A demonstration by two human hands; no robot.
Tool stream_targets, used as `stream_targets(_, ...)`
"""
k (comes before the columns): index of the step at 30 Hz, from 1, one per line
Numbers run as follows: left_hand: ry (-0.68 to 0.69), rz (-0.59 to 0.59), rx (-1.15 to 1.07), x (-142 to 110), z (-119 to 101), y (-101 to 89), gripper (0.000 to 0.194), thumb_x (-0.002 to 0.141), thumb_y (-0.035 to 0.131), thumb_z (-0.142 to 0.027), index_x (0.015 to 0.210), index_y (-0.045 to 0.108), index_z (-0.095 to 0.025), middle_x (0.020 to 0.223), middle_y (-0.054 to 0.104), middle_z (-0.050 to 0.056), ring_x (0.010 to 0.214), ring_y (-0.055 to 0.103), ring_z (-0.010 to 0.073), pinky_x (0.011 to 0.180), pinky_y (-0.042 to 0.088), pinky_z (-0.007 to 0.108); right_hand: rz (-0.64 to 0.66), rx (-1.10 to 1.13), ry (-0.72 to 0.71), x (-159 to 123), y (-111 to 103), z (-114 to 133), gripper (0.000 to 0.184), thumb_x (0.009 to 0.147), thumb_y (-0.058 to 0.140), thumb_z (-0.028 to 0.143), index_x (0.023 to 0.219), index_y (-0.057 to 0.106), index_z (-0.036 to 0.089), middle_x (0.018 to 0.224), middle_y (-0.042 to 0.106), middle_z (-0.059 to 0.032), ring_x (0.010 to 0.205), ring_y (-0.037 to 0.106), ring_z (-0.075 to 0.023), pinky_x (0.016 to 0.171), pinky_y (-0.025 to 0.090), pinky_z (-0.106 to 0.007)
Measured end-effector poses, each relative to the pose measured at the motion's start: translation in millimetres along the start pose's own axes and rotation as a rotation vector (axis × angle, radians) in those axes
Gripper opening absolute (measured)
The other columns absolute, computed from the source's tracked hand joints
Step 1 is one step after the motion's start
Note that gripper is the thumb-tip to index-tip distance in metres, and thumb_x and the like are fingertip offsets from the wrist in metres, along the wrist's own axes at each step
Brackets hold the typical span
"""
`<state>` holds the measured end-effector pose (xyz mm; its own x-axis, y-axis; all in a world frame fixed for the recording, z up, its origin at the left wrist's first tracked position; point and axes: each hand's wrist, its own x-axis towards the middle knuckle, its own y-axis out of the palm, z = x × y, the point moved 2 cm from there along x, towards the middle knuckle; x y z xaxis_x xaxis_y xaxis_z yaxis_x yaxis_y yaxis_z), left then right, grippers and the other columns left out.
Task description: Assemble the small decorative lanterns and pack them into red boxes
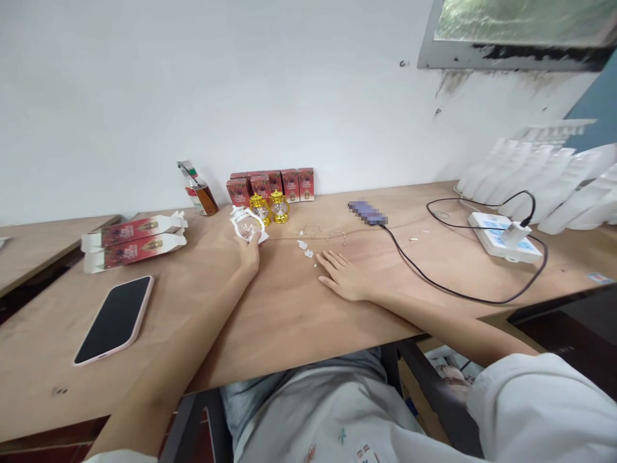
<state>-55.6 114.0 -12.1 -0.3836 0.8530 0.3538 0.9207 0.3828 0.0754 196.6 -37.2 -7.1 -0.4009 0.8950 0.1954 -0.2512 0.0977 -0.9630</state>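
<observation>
My left hand is closed around the lower side of a small white lantern with a clear globe, tilted just above the table. Flat on the table lies my right hand, its fingers stretched out and holding nothing. Close to its fingertips are small white plastic pieces and a tiny pale green bit. Thin metal wire pieces lie a little farther back. Two gold lanterns with clear globes stand upright beside the white one.
Red printed boxes stand by the wall, near a bottle. Flattened red cartons and a phone lie left. A second phone trails a black cable toward a power strip; stacked white trays stand behind.
</observation>
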Motion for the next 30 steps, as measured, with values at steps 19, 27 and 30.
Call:
stream_targets(19,0.199,-0.101,0.123,-53,-56,-29.0,0.048,0.062,0.074,-0.033,0.095,0.042,-0.020,0.092,0.055,0.001,0.082,0.057,0.0134,0.075,0.048,0.026,-0.318,0.381,0.177,60,2,-15,0.041,0.093,0.041,0.036,0.126,0.048,0.013,0.128,0.053,-0.0145,0.124,0.047,-0.0231,0.104,0.037,-0.038)
stream_targets(27,0.793,0.090,0.685,-69,-76,-29.8,0.039,0.067,0.071,-0.041,0.095,0.058,-0.018,0.097,0.061,0.009,0.093,0.056,0.0268,0.081,0.041,0.040,-0.275,0.236,0.232,34,-3,-23,0.024,0.077,0.069,0.033,0.098,0.070,0.021,0.102,0.065,-0.0081,0.100,0.054,-0.0253,0.091,0.041,-0.040)
stream_targets(30,0.922,0.319,0.673,-78,-72,-22.6,0.033,0.077,0.062,-0.035,0.105,0.055,-0.020,0.102,0.066,0.008,0.095,0.059,0.0252,0.083,0.039,0.039,-0.248,0.242,0.215,37,-5,-23,0.016,0.080,0.066,0.028,0.094,0.072,0.022,0.098,0.066,-0.0068,0.094,0.056,-0.0226,0.086,0.042,-0.036)
